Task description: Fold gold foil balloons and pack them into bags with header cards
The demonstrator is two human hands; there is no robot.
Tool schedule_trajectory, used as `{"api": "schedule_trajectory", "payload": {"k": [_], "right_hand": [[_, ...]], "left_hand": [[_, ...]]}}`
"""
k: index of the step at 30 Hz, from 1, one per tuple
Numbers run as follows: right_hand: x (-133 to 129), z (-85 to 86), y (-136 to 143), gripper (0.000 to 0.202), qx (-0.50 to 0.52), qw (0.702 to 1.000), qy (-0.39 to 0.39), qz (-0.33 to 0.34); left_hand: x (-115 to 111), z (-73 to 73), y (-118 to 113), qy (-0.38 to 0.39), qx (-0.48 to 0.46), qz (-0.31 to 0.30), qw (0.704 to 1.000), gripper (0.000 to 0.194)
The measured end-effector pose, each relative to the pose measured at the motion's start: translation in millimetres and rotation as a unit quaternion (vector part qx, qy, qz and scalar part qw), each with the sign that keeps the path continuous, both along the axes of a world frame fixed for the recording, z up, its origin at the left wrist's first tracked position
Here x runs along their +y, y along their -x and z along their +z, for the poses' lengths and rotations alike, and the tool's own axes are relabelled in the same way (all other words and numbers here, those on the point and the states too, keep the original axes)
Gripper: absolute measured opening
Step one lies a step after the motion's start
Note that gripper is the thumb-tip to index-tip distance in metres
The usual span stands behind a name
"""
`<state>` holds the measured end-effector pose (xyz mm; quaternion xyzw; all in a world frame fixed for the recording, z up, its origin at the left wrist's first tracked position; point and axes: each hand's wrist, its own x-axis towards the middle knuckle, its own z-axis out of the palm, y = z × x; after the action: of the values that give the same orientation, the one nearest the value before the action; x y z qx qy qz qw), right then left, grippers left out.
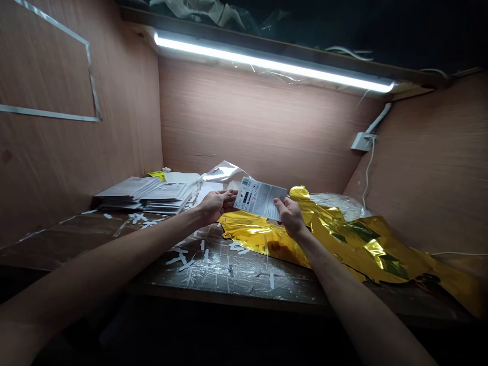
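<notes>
Between both hands I hold a flat printed packet [261, 198], tilted, with small text, icons and a barcode facing me. My left hand [215, 206] pinches its left edge. On the right lower edge, my right hand [290, 214] grips with the thumb on top. Beneath and to the right spreads shiny gold foil [263, 236], crumpled over the table. Behind the packet a clear plastic sheet or bag [226, 172] stands up. To the left of my left hand lie stacks of similar flat white packets [165, 193].
The dark, worn tabletop [244, 277] carries scattered white paper scraps [179, 256]. Wooden panels [267, 132] enclose it on three sides. A tube light [274, 63] runs under the shelf above. At right, a cable hangs from a white socket box [363, 142] near clear plastic wrap [339, 204].
</notes>
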<state>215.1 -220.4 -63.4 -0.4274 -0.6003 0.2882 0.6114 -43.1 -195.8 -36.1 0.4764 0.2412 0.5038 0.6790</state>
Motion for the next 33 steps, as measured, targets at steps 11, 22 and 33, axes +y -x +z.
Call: {"api": "schedule_trajectory", "payload": {"k": [11,22,33], "right_hand": [[-8.9,4.6,5.7,0.033,0.081,0.995,0.031,0.041],[-22.4,16.9,11.7,0.020,0.124,0.978,0.120,0.120],[-21.0,16.7,7.5,0.031,0.111,0.986,0.079,0.100]], "left_hand": [[-5.2,-2.5,-2.3,-0.038,0.026,0.078,0.996,0.021],[-4.3,-1.2,-2.7,-0.013,0.022,0.028,0.999,0.014],[-9.7,3.3,-2.6,0.041,-0.013,-0.002,0.999,0.024]]}}
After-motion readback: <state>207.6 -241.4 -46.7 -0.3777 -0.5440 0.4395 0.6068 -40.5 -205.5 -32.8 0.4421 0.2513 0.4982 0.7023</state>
